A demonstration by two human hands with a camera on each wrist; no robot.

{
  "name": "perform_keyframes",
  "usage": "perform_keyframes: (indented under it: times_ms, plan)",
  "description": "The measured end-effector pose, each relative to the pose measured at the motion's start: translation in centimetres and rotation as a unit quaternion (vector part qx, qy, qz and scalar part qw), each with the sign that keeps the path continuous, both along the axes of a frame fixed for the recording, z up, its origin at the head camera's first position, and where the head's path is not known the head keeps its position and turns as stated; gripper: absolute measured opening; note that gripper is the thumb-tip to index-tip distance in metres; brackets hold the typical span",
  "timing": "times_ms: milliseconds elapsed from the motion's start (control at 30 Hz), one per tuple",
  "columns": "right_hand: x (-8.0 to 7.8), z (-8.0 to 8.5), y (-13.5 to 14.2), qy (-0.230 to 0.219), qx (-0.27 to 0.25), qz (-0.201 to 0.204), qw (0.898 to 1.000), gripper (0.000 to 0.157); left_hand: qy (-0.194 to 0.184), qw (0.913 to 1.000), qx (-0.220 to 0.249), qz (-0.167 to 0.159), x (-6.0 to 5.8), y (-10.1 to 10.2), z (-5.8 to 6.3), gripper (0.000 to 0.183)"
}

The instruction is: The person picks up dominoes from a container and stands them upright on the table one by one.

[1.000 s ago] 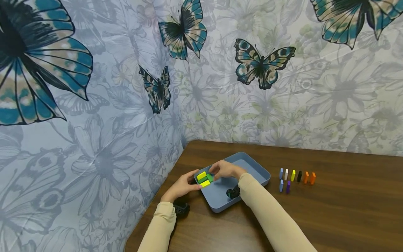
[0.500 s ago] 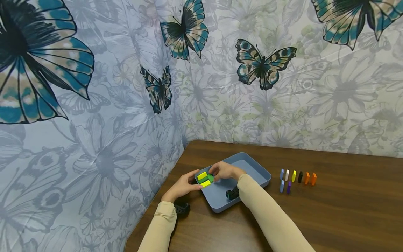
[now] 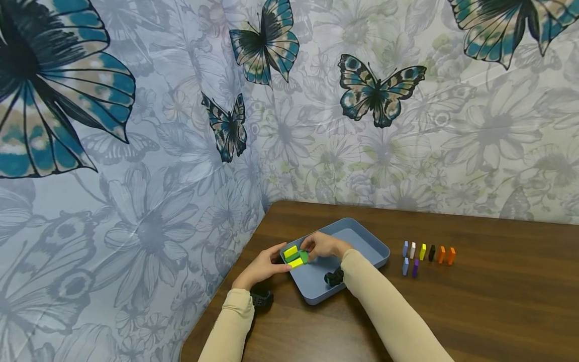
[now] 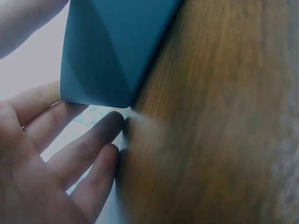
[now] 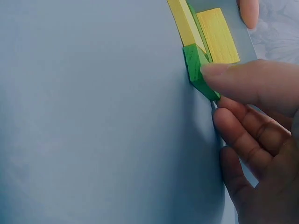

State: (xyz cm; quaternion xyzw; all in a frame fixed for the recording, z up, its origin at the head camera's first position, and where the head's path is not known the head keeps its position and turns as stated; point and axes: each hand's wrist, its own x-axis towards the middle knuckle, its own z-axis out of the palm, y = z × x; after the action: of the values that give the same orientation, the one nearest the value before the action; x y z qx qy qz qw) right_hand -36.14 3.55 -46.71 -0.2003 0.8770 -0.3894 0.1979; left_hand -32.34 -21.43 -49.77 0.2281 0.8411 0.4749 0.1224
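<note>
In the head view, my left hand (image 3: 260, 268) rests spread against the left corner of the blue-grey tray (image 3: 312, 296). Its fingers (image 4: 88, 144) lie fairly straight along the outer wall in the left wrist view. My right hand (image 3: 323, 245) is inside the tray and pinches a green block (image 5: 197, 65) between thumb and fingers. That block touches the end of a yellow block (image 5: 186, 23). A second yellow block (image 5: 218, 36) lies beside them, with another green block (image 3: 291, 257) between the yellow ones, mostly covered in the right wrist view.
On the brown table (image 3: 497, 281), right of the tray, small blocks stand upright in two rows: orange (image 3: 452, 256), black (image 3: 431, 253), yellow (image 3: 422, 252), white (image 3: 412, 249), purple (image 3: 415, 268) and blue (image 3: 405, 266). Butterfly-patterned walls (image 3: 289, 171) border the table's far and left sides.
The green block in my right hand has shifted very slightly beside the yellow one. Both hands and the tray stay practically where they were.
</note>
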Motion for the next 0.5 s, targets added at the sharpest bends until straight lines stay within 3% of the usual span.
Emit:
perform_keyframes:
  times_ms: [300,500]
  plan:
    - [-0.12,0.18,0.13,-0.007,0.030,0.046,0.998,0.037,0.001,1.0000,-0.004,0.006,0.03,0.08,0.28,0.079]
    - [-0.20,0.05,0.74,-0.021,0.034,0.035,0.999,0.034,-0.004,0.9999,-0.008,0.008,0.19,0.12,0.21,0.081]
